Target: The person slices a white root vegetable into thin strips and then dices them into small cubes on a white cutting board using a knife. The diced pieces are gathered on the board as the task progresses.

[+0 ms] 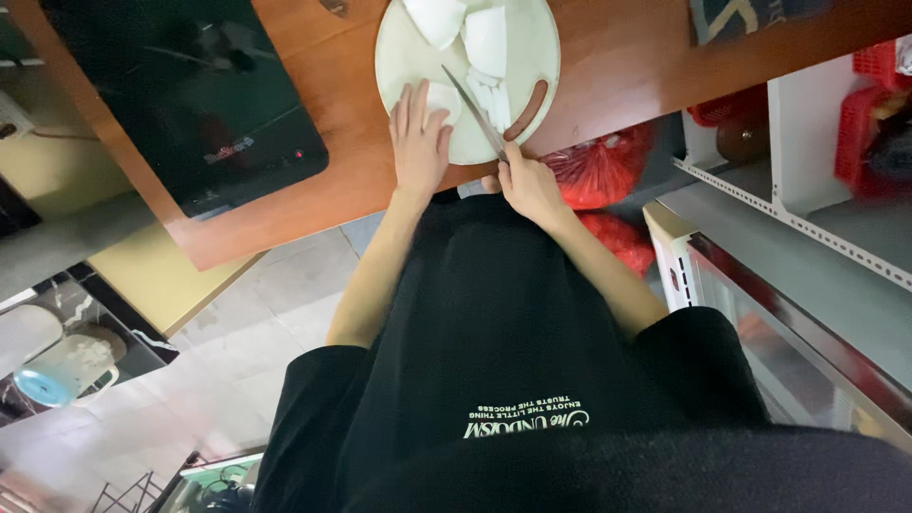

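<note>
on the cutting board [541, 47], left hand [419, 142] flat pins white piece [442, 98], right hand [528, 185] grips knife [475, 114].

Head cam, steep downward, close.

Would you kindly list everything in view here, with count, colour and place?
Cutting board: one, round, pale cream, on the table's near edge.
White vegetable pieces: several chunks, white, on the board.
Knife: one, steel blade, lying across the board.
Table: one, reddish-brown wood.
Induction hob: one, black, left on the table.
Plastic bags: red, under the table.
Baskets: red, on the white shelf at right.
Kettle: one, cream with a blue lid, lower left.
Left hand: pressing a white piece.
Right hand: grip closed on the knife handle.
</note>
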